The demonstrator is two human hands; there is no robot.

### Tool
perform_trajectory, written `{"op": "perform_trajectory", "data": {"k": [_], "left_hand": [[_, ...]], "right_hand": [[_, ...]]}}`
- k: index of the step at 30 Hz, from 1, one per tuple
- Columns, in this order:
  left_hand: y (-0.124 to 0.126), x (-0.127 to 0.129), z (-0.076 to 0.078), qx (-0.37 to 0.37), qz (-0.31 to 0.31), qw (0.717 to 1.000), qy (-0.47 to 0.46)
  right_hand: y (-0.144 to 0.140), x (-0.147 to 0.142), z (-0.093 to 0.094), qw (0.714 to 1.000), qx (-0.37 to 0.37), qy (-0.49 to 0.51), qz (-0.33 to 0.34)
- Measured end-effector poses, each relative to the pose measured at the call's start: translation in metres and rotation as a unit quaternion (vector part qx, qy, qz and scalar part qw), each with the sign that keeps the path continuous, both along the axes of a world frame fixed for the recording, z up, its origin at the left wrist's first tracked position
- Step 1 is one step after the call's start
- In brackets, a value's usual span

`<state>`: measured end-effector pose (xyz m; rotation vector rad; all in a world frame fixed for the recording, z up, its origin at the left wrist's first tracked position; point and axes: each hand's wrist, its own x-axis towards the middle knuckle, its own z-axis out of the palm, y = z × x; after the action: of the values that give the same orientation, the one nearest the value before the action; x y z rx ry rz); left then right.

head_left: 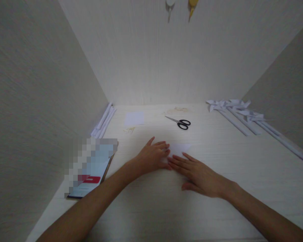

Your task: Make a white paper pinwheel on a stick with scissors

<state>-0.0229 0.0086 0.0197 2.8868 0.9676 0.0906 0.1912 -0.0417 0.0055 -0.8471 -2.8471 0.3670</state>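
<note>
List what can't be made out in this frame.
- Paper: near part hidden under left hand and right hand, head view.
- Phone: screen mostly pixelated.
- Two hanging things on the wall: cut off by top edge.
- Small bits beside the rolls: too small to identify.

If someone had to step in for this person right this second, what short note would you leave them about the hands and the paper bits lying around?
Left hand: flat, fingers pressing the small white paper in the middle of the table.
Right hand: flat beside it, fingertips on the same paper; neither hand grips anything.
Scissors lie behind the paper, untouched.
A white square sheet waits further back on the left; rolled paper sticks lie along the left wall.
Finished-looking paper pinwheels lie at the right.
Phone lies at the left.
</note>
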Motion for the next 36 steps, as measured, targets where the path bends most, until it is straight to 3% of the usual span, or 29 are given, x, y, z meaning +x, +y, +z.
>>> {"op": "perform_trajectory", "data": {"k": [3, 10, 15, 20, 28, 36], "left_hand": [[0.000, 0.000, 0.000, -0.005, -0.001, 1.000, -0.001], [0.001, 0.001, 0.001, -0.013, 0.003, 1.000, 0.008], [0.002, 0.001, 0.004, -0.007, -0.002, 1.000, 0.000], [-0.004, 0.006, 0.005, 0.023, 0.012, 1.000, -0.017], [-0.022, 0.023, -0.008, 0.122, 0.043, 0.992, 0.001], [-0.023, 0.032, -0.019, 0.270, -0.020, 0.961, 0.047]], "right_hand": [[-0.001, 0.005, -0.001, 1.000, -0.009, -0.010, -0.027], [0.023, 0.045, -0.010, 0.984, 0.058, -0.035, -0.166], [0.033, 0.035, -0.011, 0.969, 0.149, -0.011, -0.196], [0.035, 0.015, -0.009, 0.971, 0.195, 0.017, -0.138], [0.036, 0.010, -0.013, 0.961, 0.259, 0.062, -0.068], [0.034, 0.006, -0.012, 0.957, 0.275, 0.072, -0.058]]}}
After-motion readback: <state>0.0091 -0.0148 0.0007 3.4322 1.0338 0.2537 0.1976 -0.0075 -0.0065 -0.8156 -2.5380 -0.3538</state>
